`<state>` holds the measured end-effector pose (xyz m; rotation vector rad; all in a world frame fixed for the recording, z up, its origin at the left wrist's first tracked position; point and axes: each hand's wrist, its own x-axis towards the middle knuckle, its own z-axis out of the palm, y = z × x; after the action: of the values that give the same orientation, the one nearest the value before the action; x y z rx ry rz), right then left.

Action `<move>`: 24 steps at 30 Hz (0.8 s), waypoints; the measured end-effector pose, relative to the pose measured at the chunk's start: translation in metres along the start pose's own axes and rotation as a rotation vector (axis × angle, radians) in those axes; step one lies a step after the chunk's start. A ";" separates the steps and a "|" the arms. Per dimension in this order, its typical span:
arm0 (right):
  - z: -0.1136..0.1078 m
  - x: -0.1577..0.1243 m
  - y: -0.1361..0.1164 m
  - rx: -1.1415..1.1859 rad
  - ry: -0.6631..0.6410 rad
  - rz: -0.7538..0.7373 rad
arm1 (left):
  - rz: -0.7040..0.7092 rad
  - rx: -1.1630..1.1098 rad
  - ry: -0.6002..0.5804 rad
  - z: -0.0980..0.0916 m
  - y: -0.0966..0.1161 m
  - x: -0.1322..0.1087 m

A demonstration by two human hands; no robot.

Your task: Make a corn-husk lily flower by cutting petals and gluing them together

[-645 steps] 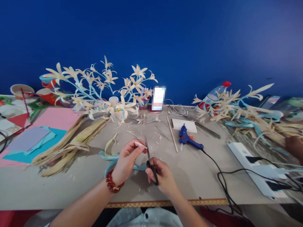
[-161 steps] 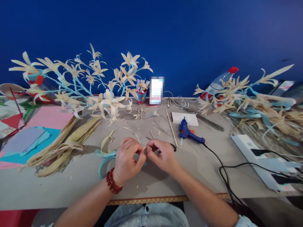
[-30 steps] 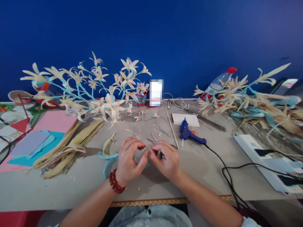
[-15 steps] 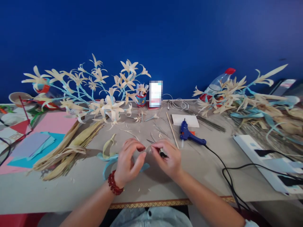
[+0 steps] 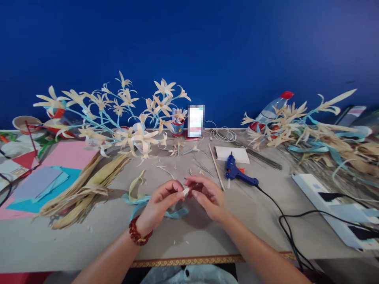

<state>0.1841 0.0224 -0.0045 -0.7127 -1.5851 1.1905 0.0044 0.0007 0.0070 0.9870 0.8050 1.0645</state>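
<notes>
Between thumb and fingers, my left hand (image 5: 161, 205) pinches a small cream piece of husk (image 5: 185, 192). My right hand (image 5: 209, 199) is close beside it, fingers curved and thumb apart from the index finger; whether it touches the husk I cannot tell. A dark pointed tip (image 5: 185, 178) shows just beyond the right fingertips; the rest is hidden. Beneath my hands lies a light blue strip (image 5: 177, 213), near a curled pale green husk strip (image 5: 135, 185). A blue glue gun (image 5: 238, 171) rests to the right, by a thin wooden stick (image 5: 216, 166).
Branches of cream husk flowers (image 5: 143, 138) stand at the back left, more flowers (image 5: 284, 122) at the right. Dried husks (image 5: 85, 193) and coloured paper (image 5: 69, 154) lie left. A power strip (image 5: 328, 209) with black cords (image 5: 286, 225) occupies the right. A phone (image 5: 196, 121) stands at the back.
Both hands have come closer together. The thin pale strip between them now appears as a compact piece in my left fingers. My right fingers have spread from a pinch.
</notes>
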 end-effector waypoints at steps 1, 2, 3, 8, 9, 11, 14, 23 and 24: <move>0.000 0.000 0.001 0.110 -0.013 0.081 | 0.011 0.029 0.002 0.000 0.000 0.000; 0.000 -0.001 0.001 0.204 -0.023 0.147 | 0.018 0.055 0.002 0.000 0.000 0.000; 0.000 0.000 0.002 0.273 -0.024 0.195 | 0.021 0.079 0.000 0.000 0.000 0.000; 0.000 0.003 0.003 0.447 -0.034 0.291 | 0.086 0.205 -0.011 -0.001 -0.003 0.001; 0.000 0.003 0.003 0.469 -0.045 0.290 | 0.116 0.231 -0.007 -0.002 -0.003 0.002; -0.001 0.004 0.002 0.485 -0.060 0.290 | 0.189 0.275 0.010 -0.002 -0.004 0.002; 0.000 0.003 0.002 0.459 -0.064 0.307 | 0.267 0.311 0.044 -0.001 -0.004 0.003; 0.002 0.003 0.001 0.351 -0.032 0.269 | 0.259 0.343 0.076 -0.001 -0.008 0.003; 0.002 0.003 0.001 0.353 -0.031 0.268 | 0.259 0.340 0.074 -0.001 -0.008 0.003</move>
<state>0.1815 0.0246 -0.0040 -0.6885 -1.2813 1.6345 0.0070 0.0027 -0.0012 1.3735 0.9573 1.2149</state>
